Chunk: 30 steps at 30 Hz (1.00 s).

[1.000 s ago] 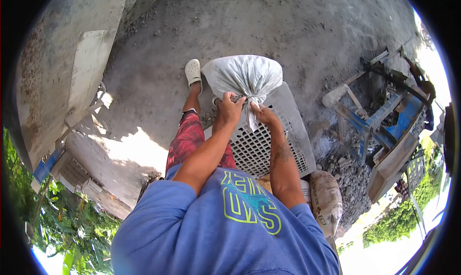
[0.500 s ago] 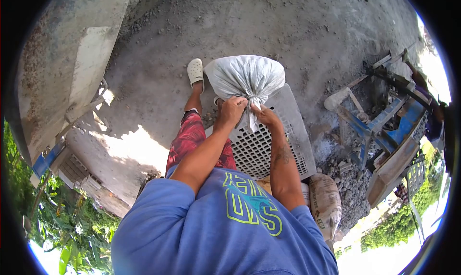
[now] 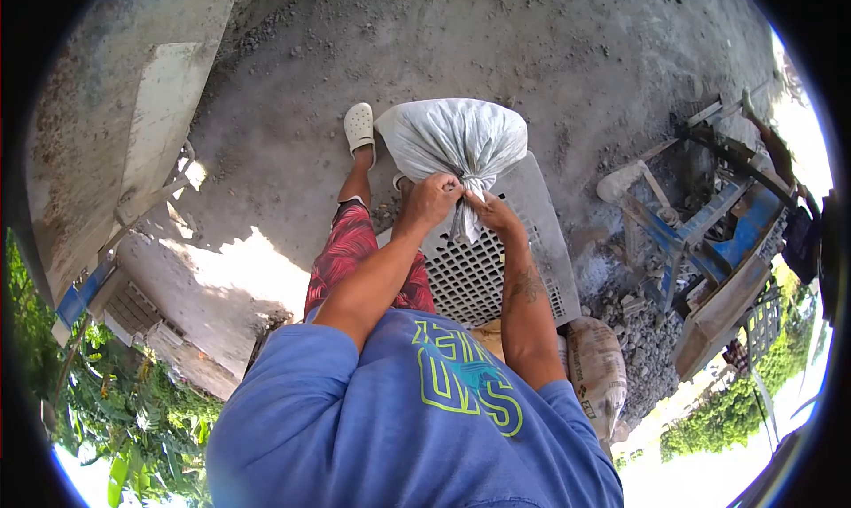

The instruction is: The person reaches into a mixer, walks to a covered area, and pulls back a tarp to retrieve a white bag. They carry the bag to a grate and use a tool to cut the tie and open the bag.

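Note:
A full white woven sack (image 3: 456, 136) stands in front of me, its mouth gathered into a twisted neck. My left hand (image 3: 433, 198) is closed, its thumb and fingers pinching at the left side of that neck. On the right side, my right hand (image 3: 493, 214) grips the gathered neck too. The loose end of the sack hangs down between both hands. Whether a tie or string runs around the neck is too small to make out. Behind the neck and below it lies a grey plastic chair (image 3: 542, 233) with a perforated lattice.
A printed paper sack (image 3: 596, 375) stands right of the chair, beside a heap of grey rubble (image 3: 647, 348). Farther right is a blue metal and wood frame (image 3: 709, 233). A large rusty metal sheet (image 3: 124, 109) rises at left. Gritty grey ground (image 3: 425, 47) stretches ahead.
Both hands stay at the sack's neck with small finger movements. The loose end has shifted slightly and looks more bunched. My view has tilted a little.

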Motion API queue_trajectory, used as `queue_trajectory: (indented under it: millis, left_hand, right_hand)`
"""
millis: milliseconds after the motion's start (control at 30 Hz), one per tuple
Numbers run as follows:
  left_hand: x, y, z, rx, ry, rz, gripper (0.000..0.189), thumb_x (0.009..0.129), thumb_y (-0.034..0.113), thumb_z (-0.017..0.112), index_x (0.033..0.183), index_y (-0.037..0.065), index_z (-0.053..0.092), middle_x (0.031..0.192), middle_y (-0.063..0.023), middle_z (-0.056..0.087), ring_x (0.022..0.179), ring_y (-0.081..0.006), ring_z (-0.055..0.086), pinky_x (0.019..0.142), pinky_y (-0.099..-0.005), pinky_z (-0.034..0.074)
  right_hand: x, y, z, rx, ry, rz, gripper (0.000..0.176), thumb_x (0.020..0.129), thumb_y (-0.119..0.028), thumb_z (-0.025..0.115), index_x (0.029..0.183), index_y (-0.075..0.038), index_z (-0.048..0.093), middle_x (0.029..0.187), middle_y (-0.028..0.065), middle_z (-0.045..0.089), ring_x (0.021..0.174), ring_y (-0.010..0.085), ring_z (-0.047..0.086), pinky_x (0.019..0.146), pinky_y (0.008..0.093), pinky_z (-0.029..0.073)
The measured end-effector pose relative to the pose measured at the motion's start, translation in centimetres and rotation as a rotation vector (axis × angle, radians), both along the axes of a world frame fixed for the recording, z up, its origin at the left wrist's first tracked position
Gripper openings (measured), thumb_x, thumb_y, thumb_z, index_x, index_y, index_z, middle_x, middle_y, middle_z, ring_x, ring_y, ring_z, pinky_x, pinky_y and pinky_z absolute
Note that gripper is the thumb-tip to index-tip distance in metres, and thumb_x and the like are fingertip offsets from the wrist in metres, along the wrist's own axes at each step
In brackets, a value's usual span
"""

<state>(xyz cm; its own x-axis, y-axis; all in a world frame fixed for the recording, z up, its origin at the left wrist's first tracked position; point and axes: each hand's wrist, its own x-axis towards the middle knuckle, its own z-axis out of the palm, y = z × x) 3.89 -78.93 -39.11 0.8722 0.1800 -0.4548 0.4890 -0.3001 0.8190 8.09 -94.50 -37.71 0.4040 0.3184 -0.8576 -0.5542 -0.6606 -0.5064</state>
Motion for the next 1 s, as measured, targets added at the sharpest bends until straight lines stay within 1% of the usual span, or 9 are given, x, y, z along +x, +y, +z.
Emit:
queue_trajectory:
  millis: [167, 367, 500, 633, 700, 800, 900, 933, 1000]
  left_hand:
    - [1.4, 1.0, -0.7, -0.044, 0.026, -0.051, 0.018, 0.07, 0.023, 0.058, 0.073, 0.005, 0.06, 0.074, -0.0122, 0.059, 0.07, -0.0285, 0.057, 0.063, -0.037, 0.044]
    - [3.2, 2.4, -0.7, 0.348, -0.301, -0.482, 0.012, 0.066, 0.019, 0.057, 0.066, 0.007, 0.055, 0.069, -0.0077, 0.055, 0.071, -0.0239, 0.055, 0.064, -0.04, 0.036]
    - [3.0, 2.1, 0.2, 0.412, -0.392, -0.51, 0.011, 0.065, 0.017, 0.057, 0.07, 0.008, 0.054, 0.071, -0.0069, 0.054, 0.072, -0.0235, 0.054, 0.064, -0.0398, 0.036]
    - [1.6, 0.9, -0.6, 0.375, -0.334, -0.327, 0.01, 0.065, 0.013, 0.057, 0.074, 0.008, 0.054, 0.073, -0.0069, 0.054, 0.072, -0.025, 0.055, 0.063, -0.0392, 0.037]
    - [1.5, 1.0, -0.4, 0.369, -0.305, -0.301, 0.01, 0.065, 0.012, 0.057, 0.075, 0.009, 0.054, 0.074, -0.0068, 0.054, 0.072, -0.0254, 0.055, 0.062, -0.0393, 0.038]
    - [2.2, 1.1, -0.3, 0.355, -0.315, -0.338, 0.01, 0.065, 0.013, 0.057, 0.073, 0.008, 0.054, 0.074, -0.0082, 0.053, 0.071, -0.0267, 0.056, 0.061, -0.0396, 0.04]
    - [4.3, 1.9, 0.5, 0.451, -0.335, -0.575, 0.01, 0.065, 0.016, 0.057, 0.07, 0.008, 0.054, 0.075, -0.0069, 0.053, 0.073, -0.0238, 0.055, 0.058, -0.0367, 0.042]
    - [5.3, 2.1, 0.6, 0.519, -0.431, -0.788, 0.011, 0.066, 0.018, 0.057, 0.07, 0.008, 0.055, 0.075, -0.0058, 0.054, 0.074, -0.022, 0.055, 0.057, -0.0344, 0.042]
    - [7.1, 2.1, 0.5, 0.616, -0.586, -1.156, 0.012, 0.068, 0.02, 0.055, 0.07, 0.008, 0.056, 0.077, -0.003, 0.053, 0.078, -0.0173, 0.052, 0.055, -0.0297, 0.045]
  right_hand:
    - [0.2, 0.3, 0.8, -0.096, 0.038, -0.024, 0.048, 0.085, -0.043, 0.046, 0.102, 0.0, 0.054, 0.086, 0.0047, 0.058, 0.08, 0.0114, 0.048, 0.073, 0.026, 0.039]
    - [-0.1, -0.3, 0.3, 0.082, -0.022, -0.04, 0.042, 0.087, -0.038, 0.045, 0.105, -0.001, 0.053, 0.088, 0.003, 0.058, 0.082, 0.0103, 0.048, 0.075, 0.0253, 0.038]
    - [-0.4, -1.1, -1.4, -0.018, -0.156, 0.174, 0.038, 0.086, -0.037, 0.047, 0.102, -0.003, 0.054, 0.087, 0.0025, 0.058, 0.081, 0.0108, 0.048, 0.073, 0.0265, 0.039]
    - [-1.7, -1.5, -3.2, 0.231, -0.204, -0.036, 0.038, 0.086, -0.038, 0.049, 0.101, -0.003, 0.054, 0.084, 0.0065, 0.06, 0.078, 0.0132, 0.05, 0.071, 0.029, 0.041]
    - [-1.2, -1.0, -2.4, -0.118, -0.115, 0.063, 0.042, 0.084, -0.042, 0.049, 0.1, -0.003, 0.054, 0.081, 0.0117, 0.06, 0.076, 0.0175, 0.053, 0.07, 0.0319, 0.042]
    - [1.3, 1.1, 2.9, -0.097, -0.036, 0.087, 0.046, 0.078, -0.045, 0.056, 0.104, -0.007, 0.055, 0.086, 0.013, 0.061, 0.078, 0.0212, 0.055, 0.073, 0.0327, 0.042]
    - [0.9, 1.0, 2.7, -0.014, -0.105, 0.029, 0.046, 0.078, -0.044, 0.057, 0.106, -0.007, 0.054, 0.085, 0.0139, 0.061, 0.078, 0.0218, 0.055, 0.072, 0.032, 0.042]
    - [1.0, 1.1, 3.2, -0.141, -0.072, 0.062, 0.048, 0.077, -0.044, 0.058, 0.101, -0.002, 0.053, 0.079, 0.0162, 0.06, 0.073, 0.0223, 0.055, 0.067, 0.0333, 0.043]
    - [0.1, 0.0, 0.7, -0.143, -0.133, 0.137, 0.051, 0.079, -0.045, 0.055, 0.1, 0.001, 0.052, 0.082, 0.0192, 0.06, 0.075, 0.0243, 0.055, 0.068, 0.0348, 0.042]
